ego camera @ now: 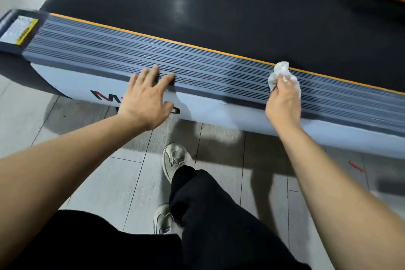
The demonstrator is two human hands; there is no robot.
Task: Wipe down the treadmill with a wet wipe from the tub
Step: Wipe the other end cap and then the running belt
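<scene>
- Left hand is laid flat, fingers spread, on the treadmill's ribbed side rail.
- Crumpled wet wipe is gripped in right hand, pressed on the same rail.
- Black belt is seen beyond.

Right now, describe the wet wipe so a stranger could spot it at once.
Find the treadmill's ribbed grey side rail with the orange edge. Towards its right end, the right hand presses a crumpled white wipe onto the ribs. It is the only white, wrinkled thing on the rail.

Two hands, one wet wipe, one treadmill, two shoes.
</scene>
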